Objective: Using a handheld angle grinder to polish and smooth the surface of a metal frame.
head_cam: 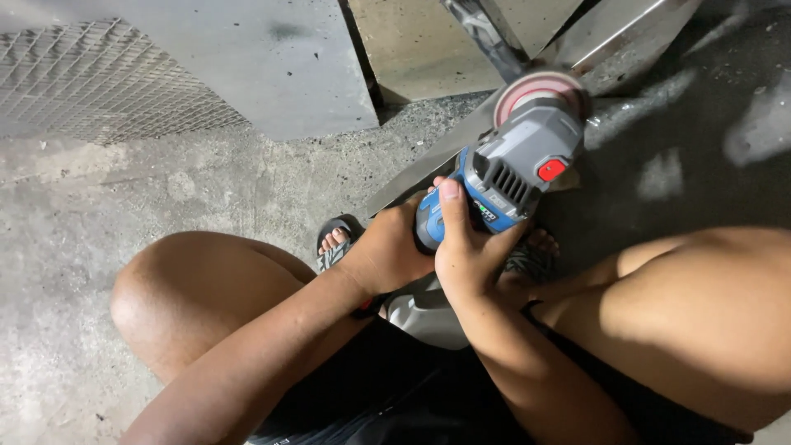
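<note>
On the concrete floor point(99, 206), a person squats with both knees spread wide, and everything happens in the gap between them. Beyond the knees lie flat metal sheets point(272, 74) and a panel of wire mesh point(99, 82) at the far left, with a shiny metal strip point(412, 169) running diagonally toward the feet. The grinder point(515, 156) sits just past the knees, its blue and grey body pointing away, its reddish disc point(540, 86) turned down against the bright metal at the top of the view. A red button shows on its grey head.

It looks to me like a solid, fairly heavy tool, stiff plastic and metal, not something to hold loosely; the blue barrel behind the vented head seems the sound place to grip, well clear of the disc. The sheet edges nearby look sharp.

The left hand point(387, 251) is closed around the rear of the blue barrel, wrist bent slightly, forearm coming in over the left knee. The right hand point(465, 247) is wrapped on the barrel's near side, one finger stretched up along the casing beside the vents, forearm angled in from below. Both hands are clamped on the tool, touching each other. Sandalled toes point(334, 241) peek out just left of the left hand.
</note>
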